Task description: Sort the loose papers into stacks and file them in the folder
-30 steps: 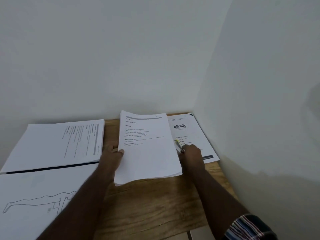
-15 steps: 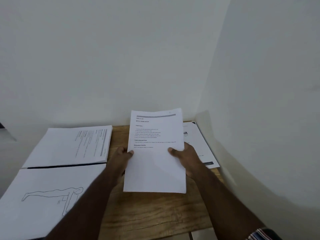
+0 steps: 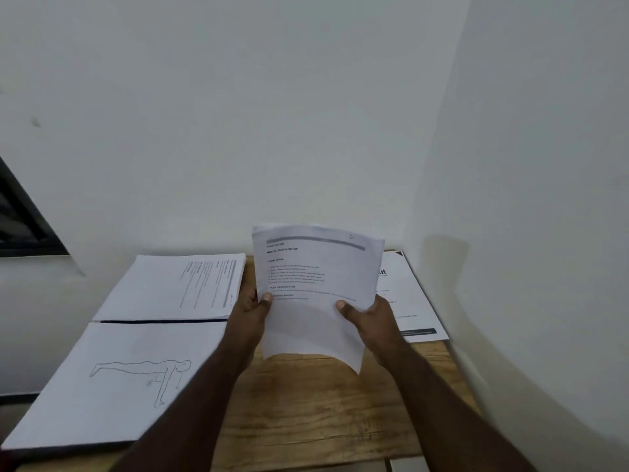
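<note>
A stack of printed white papers (image 3: 316, 287) is held upright above the wooden table (image 3: 306, 410). My left hand (image 3: 250, 311) grips its left edge and my right hand (image 3: 369, 316) grips its right edge, thumbs on the front page. An open folder lies at the left: a text sheet (image 3: 170, 287) on its far half, a sheet with a line drawing of a figure (image 3: 112, 379) on its near half. A sheet with a dark logo (image 3: 408, 301) lies flat at the right, partly hidden behind the held stack.
White walls close the table in at the back and on the right (image 3: 527, 233). A dark window frame (image 3: 20, 219) shows at the far left. A pale object (image 3: 405, 465) sits at the table's near edge.
The stack lay tilted on the table with only my left hand on it; my right hand left the logo sheet, took the stack's right edge, and both hands raised it upright.
</note>
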